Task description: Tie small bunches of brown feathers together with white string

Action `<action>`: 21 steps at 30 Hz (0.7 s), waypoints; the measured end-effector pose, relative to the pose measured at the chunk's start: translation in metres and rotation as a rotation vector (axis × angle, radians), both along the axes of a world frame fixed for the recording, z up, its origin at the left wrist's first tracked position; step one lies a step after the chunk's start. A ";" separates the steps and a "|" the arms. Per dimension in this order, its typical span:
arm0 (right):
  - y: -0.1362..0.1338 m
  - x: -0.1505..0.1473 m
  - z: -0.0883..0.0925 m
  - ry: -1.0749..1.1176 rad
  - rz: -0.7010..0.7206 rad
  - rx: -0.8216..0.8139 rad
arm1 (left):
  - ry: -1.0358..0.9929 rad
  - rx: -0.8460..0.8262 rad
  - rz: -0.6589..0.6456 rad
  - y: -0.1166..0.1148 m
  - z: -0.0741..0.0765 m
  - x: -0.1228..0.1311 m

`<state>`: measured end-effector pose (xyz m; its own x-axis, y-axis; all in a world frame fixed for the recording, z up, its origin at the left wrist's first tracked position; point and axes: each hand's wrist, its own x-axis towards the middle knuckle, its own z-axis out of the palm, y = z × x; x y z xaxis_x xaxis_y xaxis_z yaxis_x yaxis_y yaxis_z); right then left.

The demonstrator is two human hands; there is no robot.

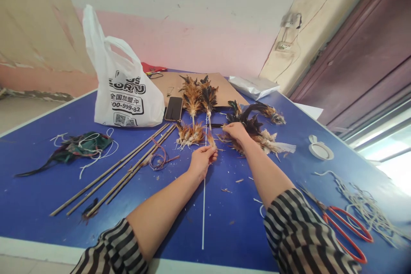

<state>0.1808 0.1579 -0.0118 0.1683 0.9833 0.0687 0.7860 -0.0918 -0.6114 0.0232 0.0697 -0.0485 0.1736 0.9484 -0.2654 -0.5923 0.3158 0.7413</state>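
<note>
My left hand (pixel 201 159) is closed in a pinch on a small brown feather (pixel 211 140), just above a thin white rod (pixel 203 205) that lies lengthwise on the blue table (pixel 48 180). My right hand (pixel 235 131) reaches farther out, its fingers curled down on a loose pile of dark and tan feathers (pixel 257 130). A small tan feather tuft (pixel 190 133) lies between the hands. Behind it lie two bound feather bunches (pixel 199 94).
Several thin bamboo sticks (pixel 118 169) lie at left, with a coil of cord (pixel 159 158). A white plastic bag (pixel 123 90), a phone (pixel 174 108) and cardboard (pixel 173 83) sit behind. Red-handled scissors (pixel 348 229), white string scraps (pixel 362 203) and a tape roll (pixel 319 150) lie right. A green cloth bundle (pixel 81 145) is far left.
</note>
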 end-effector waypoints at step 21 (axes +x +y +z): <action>-0.119 -0.002 -0.009 0.104 0.410 0.302 | 0.211 0.013 -0.235 -0.012 0.009 0.005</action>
<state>0.1784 0.0385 -0.0213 -0.2060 0.9086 0.3634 0.6540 0.4041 -0.6396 0.0286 0.0577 -0.0398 0.3308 0.8923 -0.3073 -0.3366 0.4157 0.8449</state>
